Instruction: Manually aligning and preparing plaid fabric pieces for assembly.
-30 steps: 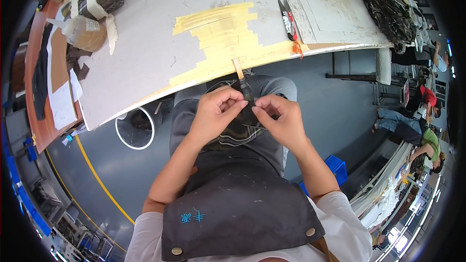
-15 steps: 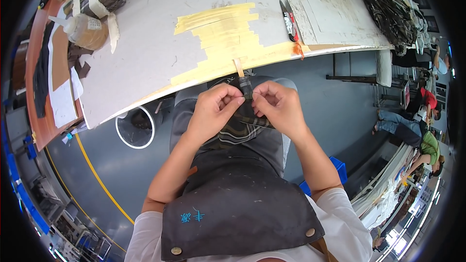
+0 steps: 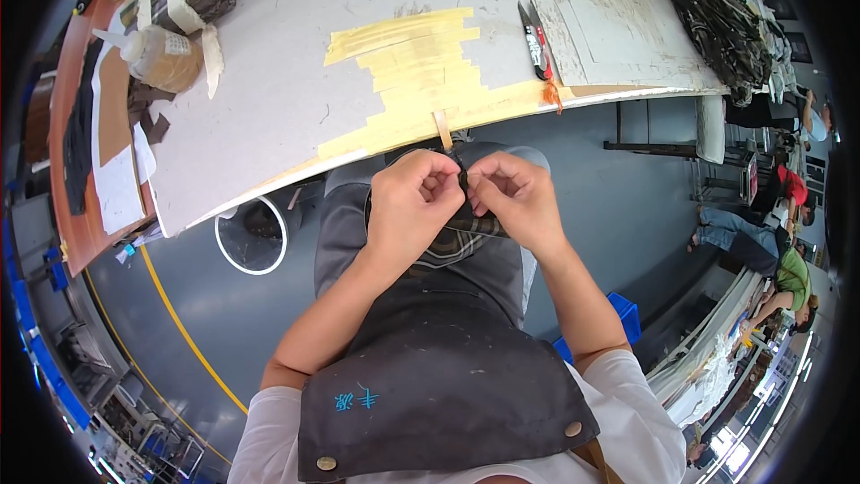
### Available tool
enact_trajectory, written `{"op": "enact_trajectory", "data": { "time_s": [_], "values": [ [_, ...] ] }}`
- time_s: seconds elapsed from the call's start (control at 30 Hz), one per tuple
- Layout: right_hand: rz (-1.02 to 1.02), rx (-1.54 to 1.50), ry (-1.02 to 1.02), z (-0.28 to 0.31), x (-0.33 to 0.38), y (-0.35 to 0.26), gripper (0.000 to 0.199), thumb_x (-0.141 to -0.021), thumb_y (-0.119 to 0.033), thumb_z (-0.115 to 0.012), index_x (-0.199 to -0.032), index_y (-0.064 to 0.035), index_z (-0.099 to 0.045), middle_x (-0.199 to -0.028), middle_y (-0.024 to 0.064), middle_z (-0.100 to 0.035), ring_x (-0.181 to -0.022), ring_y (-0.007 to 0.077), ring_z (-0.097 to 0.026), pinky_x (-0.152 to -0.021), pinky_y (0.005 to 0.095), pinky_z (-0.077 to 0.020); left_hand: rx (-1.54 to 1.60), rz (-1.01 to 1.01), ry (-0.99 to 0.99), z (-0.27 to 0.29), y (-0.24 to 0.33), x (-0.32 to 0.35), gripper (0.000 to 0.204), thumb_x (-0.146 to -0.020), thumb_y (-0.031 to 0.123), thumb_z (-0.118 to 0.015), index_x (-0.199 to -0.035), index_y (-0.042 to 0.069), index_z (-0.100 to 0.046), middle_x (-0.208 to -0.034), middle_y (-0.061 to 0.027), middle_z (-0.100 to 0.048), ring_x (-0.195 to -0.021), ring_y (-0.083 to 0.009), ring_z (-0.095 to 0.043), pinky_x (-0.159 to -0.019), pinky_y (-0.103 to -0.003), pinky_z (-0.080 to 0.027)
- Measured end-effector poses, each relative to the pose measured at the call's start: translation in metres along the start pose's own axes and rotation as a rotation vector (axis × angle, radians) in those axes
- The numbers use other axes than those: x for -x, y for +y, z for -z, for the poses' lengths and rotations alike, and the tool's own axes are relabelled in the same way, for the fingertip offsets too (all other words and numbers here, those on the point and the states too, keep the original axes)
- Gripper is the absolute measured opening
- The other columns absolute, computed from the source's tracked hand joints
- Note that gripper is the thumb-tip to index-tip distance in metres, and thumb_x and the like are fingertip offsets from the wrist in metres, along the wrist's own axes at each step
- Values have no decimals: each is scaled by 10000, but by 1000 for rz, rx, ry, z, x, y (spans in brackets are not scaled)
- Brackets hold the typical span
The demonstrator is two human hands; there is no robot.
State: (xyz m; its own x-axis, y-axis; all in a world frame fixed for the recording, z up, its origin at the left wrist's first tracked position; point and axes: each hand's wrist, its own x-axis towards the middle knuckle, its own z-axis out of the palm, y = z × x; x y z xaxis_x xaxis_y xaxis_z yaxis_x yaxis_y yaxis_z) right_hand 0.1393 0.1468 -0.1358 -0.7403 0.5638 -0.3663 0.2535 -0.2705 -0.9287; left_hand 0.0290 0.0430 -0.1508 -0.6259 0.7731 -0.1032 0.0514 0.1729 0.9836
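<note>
My left hand (image 3: 414, 202) and my right hand (image 3: 518, 197) meet over my lap, just below the table edge. Both are closed in a pinch on a narrow dark fabric strip (image 3: 463, 177), one from each side. Above them a thin tan strip (image 3: 443, 129) hangs over the table edge and runs down toward the dark strip; how the two join is hidden. Below my fingers, dark plaid fabric (image 3: 452, 246) with pale lines drapes across my lap, partly covered by my hands.
Yellow tape (image 3: 421, 72) covers part of the grey table (image 3: 269, 63). Red-handled snips (image 3: 537, 43) lie at the right. A glue bottle (image 3: 161, 56) stands left, a white-rimmed bin (image 3: 285, 237) below. Dark fabric is piled (image 3: 717, 18) far right; people work beyond.
My left hand has shifted slightly right and up, closer to my right hand. The dark strip, visible between my hands before, is now mostly covered by fingers.
</note>
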Motion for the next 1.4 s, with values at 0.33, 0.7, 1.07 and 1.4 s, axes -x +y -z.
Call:
{"op": "enact_trajectory", "data": {
  "time_s": [0.33,0.7,1.07,1.4],
  "values": [
    [62,14,46,-1,1,10,26,-817,16,-559,-828,20,-582,-712,24,-586,-612,64,-573,-521,197,-474,-38,20,20,-3,-4,0,54,-711,-7,-634,-752,-13,-599,-675,-29,-600,-548,-41,-519,-504,-183,-423],
    [227,390,100,-1,-8,-1,59,-750,-9,-627,-800,12,-604,-692,63,-628,-577,81,-586,-536,212,-471,218,165,20,-4,-7,3,39,-724,-2,-630,-754,-6,-606,-656,-18,-598,-575,-27,-521,-529,-181,-435],
    [228,425,26,1,-8,-4,21,-799,29,-577,-818,33,-586,-738,21,-615,-657,37,-564,-576,181,-469,-137,-94,42,-3,1,-4,59,-738,-24,-614,-789,-10,-587,-633,2,-561,-541,-19,-497,-491,-150,-402],
    [214,335,91,-2,-8,2,42,-754,0,-615,-794,4,-603,-676,46,-620,-579,58,-568,-541,204,-462,40,17,40,-5,-1,-5,34,-749,-21,-610,-777,-21,-590,-663,-9,-588,-580,-16,-520,-506,-153,-418]
  ]
}}
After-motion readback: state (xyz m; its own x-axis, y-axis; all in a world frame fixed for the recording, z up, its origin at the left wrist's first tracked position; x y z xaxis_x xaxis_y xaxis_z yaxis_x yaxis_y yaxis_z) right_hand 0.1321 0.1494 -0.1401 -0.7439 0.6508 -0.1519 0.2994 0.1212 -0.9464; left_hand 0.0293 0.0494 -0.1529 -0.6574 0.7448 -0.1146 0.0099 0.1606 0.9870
